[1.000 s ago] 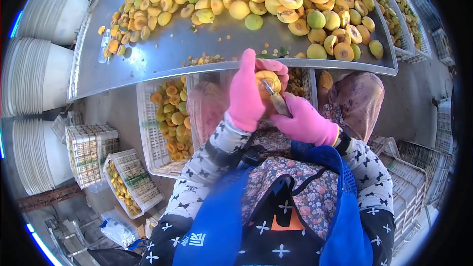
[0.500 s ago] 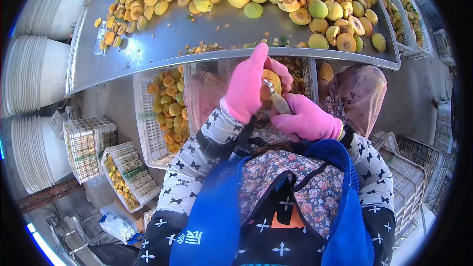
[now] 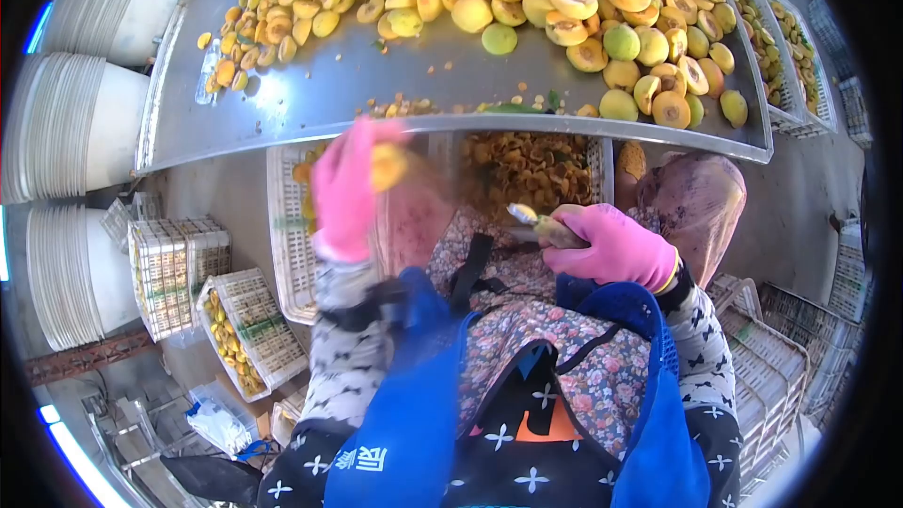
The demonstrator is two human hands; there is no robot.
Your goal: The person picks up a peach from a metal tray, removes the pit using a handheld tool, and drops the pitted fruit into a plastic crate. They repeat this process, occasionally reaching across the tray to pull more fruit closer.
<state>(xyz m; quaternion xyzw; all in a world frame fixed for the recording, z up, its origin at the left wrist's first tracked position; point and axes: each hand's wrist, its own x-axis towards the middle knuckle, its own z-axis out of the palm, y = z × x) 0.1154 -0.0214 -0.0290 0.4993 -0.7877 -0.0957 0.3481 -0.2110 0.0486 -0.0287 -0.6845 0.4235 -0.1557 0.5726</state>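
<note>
Shifts fruit left, off the tool, grasped in blurred left hand by near edge of table; clenches tool in right hand, long axis slanting, tip leftward.

A blurred yellow-orange fruit is held; at its four o'clock, a metal-tipped tool is pointed toward ten.

Pink gloves, yellow edge on the right cuff. White sleeves, black bow print. Blue outer layer, white characters. Floral cloth. Black garment, white four-point motifs, orange patch.
</note>
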